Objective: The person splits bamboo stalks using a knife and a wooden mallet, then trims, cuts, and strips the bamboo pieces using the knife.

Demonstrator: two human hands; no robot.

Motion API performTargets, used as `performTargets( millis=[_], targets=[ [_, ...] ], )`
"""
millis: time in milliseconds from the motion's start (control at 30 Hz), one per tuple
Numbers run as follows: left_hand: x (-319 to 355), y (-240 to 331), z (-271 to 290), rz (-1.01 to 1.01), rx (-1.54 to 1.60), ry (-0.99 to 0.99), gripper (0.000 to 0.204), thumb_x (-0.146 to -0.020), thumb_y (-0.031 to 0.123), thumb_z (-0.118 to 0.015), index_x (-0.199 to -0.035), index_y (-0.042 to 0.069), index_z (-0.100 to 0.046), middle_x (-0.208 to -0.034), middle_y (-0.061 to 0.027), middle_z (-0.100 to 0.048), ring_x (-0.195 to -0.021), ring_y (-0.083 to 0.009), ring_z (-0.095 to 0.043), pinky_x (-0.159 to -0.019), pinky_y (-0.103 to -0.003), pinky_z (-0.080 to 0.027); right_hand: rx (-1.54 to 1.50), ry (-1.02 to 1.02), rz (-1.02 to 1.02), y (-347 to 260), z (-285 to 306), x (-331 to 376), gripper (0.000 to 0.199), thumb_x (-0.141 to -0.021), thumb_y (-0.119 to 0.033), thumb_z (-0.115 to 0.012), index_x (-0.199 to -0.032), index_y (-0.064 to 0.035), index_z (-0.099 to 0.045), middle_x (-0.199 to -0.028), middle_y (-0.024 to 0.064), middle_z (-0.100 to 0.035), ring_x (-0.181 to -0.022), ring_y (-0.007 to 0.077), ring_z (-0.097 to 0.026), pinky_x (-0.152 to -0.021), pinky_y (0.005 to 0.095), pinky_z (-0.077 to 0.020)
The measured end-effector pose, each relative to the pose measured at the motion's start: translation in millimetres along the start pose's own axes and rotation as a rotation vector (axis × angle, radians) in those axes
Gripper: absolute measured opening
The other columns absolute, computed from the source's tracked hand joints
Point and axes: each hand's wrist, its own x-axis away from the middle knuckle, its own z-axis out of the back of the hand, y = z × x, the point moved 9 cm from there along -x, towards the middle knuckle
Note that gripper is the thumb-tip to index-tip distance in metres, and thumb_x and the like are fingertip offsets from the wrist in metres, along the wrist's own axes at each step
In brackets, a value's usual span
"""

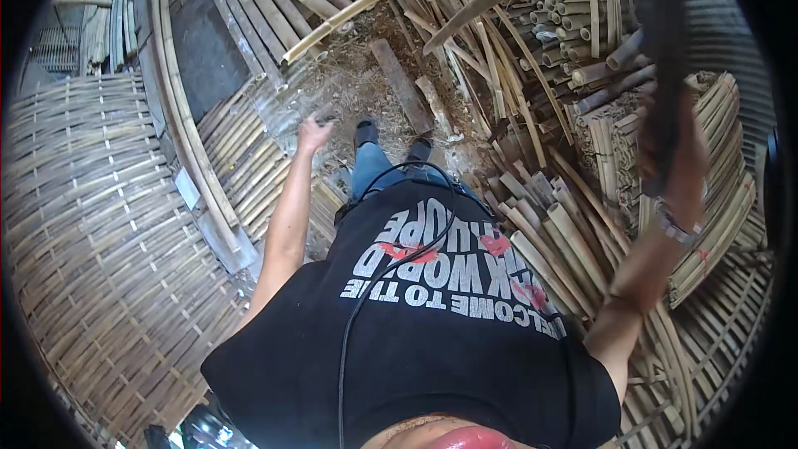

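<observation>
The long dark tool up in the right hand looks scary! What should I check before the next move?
1. Long dark tool held: ok, the right hand grips it.
2. Left hand away from it: ok, far apart.
3. Tool's edge sharp: cannot tell, it's blurred.
4. Ground by the shoes clear: not ok, a plank lies ahead.
5. Cable tucked away: not ok, it runs over the black shirt.

Around me is a bamboo workshop: cut poles (573, 21) stacked at the littered floor's (337, 75) far right corner, a woven panel (91, 224) along its left edge, perhaps corrugated sheeting (740, 75) beyond.
</observation>
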Motion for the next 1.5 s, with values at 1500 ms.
performTargets(
  millis=[1500],
  targets=[
    [-6.8,-54.7,123.8,-0.089,0.097,0.076,0.052,-0.087,0.035,-0.07,-0.129,0.006,-0.06,-0.111,-0.0195,-0.071,-0.101,-0.0346,-0.07,-0.092,-0.042,-0.055,0.103,-0.075,-0.219,66.1,-183.6,5.1,0.054,-0.101,-0.06,-0.041,-0.093,-0.0092,-0.055,-0.057,-0.0043,-0.046,-0.04,0.007,-0.04,-0.035,0.0235,-0.0332]
  ],
)
